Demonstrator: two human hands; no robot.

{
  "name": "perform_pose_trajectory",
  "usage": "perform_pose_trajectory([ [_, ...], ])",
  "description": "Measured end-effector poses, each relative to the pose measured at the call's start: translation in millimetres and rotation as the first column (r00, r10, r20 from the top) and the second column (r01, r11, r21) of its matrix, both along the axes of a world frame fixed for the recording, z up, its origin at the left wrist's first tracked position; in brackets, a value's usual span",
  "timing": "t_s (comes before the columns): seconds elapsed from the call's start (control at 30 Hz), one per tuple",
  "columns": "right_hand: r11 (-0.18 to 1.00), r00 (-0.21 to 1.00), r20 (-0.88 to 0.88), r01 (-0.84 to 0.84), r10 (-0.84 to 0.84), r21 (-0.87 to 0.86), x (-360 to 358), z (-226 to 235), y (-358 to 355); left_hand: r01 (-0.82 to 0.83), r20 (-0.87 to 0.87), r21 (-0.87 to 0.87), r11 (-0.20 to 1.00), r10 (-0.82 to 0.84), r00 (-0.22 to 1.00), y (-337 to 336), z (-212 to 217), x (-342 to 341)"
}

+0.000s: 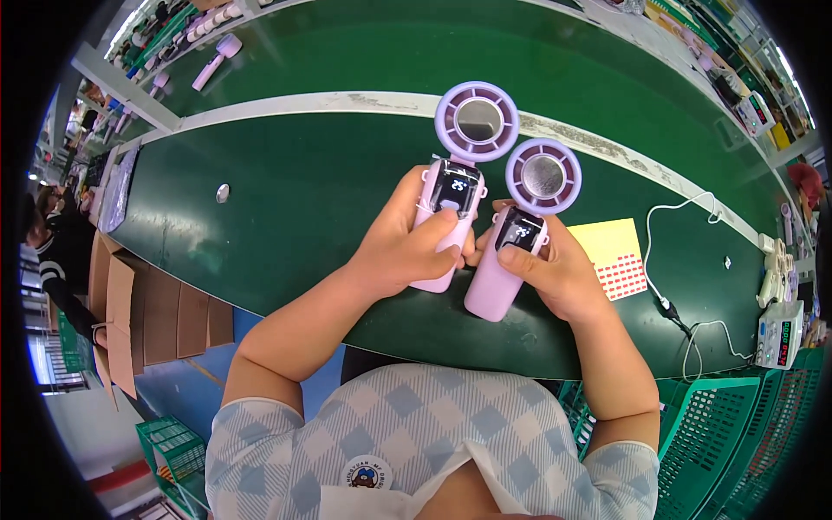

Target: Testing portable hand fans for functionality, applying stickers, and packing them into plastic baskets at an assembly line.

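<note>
Over the dark green table (286, 199), each of my hands grips a lilac handheld fan with a round slotted head and a lit black display. My left hand (407, 238) wraps the left fan (457, 195), its thumb on the front just below the display. The right fan (494, 277) sits in my right hand (559, 269), the thumb pressed near the lower edge of its screen. Both fans tilt with their heads away from me, side by side and close together. The fingers behind the handles are mostly hidden.
Right of my hands lies a yellow sheet (614, 238) with red stickers, beside a white cable (650, 260). A power supply (780, 336) stands at the right edge, above green crates (706, 425). Cardboard boxes (121, 312) and another person (65, 251) are at left. Another lilac fan (217, 61) lies beyond the ledge.
</note>
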State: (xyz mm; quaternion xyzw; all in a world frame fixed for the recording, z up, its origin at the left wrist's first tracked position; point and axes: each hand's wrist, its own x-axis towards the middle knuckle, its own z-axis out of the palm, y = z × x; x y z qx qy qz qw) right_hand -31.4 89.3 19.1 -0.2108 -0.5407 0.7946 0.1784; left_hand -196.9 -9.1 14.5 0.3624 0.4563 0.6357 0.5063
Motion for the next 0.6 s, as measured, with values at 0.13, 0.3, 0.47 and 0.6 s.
perform_pose_trajectory([
  [0.13,1.0,1.0,0.001,0.019,-0.019,-0.021,0,-2,1,0.089,-0.09,0.02,0.996,-0.087,0.992,-5,-1,3],
  [0.3,1.0,0.998,-0.058,0.014,-0.014,-0.012,1,-1,4,0.173,-0.056,0.078,0.982,-0.169,0.984,-7,-3,7],
  [0.47,1.0,0.995,-0.095,0.0,0.001,0.011,2,1,0,0.183,-0.149,0.156,0.971,-0.16,0.976,-8,-5,9],
  [0.6,0.998,0.999,-0.015,0.043,-0.043,0.034,2,-1,-2,0.142,-0.094,0.043,0.989,-0.138,0.986,-9,0,12],
])
